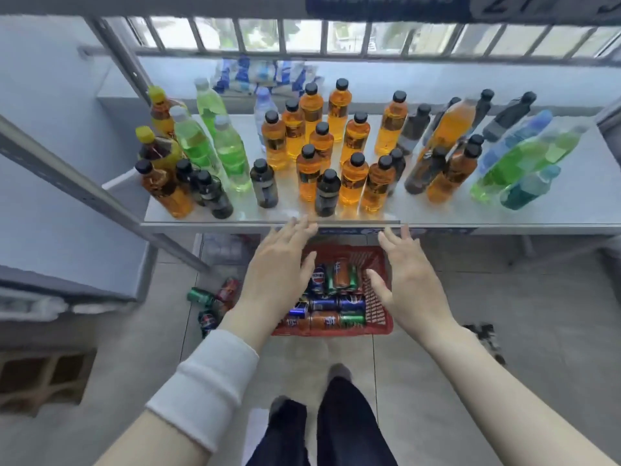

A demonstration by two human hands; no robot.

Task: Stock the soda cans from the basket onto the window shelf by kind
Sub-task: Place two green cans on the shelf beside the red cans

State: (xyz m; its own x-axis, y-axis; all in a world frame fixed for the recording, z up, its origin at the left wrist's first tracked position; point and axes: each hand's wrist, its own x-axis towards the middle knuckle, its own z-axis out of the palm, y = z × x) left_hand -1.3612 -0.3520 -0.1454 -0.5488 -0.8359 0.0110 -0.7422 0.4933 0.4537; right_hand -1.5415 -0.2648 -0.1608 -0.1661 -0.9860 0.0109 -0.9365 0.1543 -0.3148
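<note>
A: The left hand [279, 264] and right hand [410, 274] hover spread wide and empty over the red basket [378, 307] on the floor, just near of the window shelf [571, 196].

B: The soda cans [336, 302] lie packed inside it — probably full, so weighty, stiff and slick-sided. Grip each round its middle.

A: Bottles [353, 179] crowd that shelf.

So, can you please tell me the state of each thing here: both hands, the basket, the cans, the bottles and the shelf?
Left hand: open, holds nothing, over the basket.
Right hand: open, holds nothing.
Basket: on the floor, holds many cans.
Basket cans: piled, kinds mixed.
Floor cans: lying loose beside the basket.
Bottles: standing on the shelf, capped.
Shelf: holds bottles, no cans yet.
</note>
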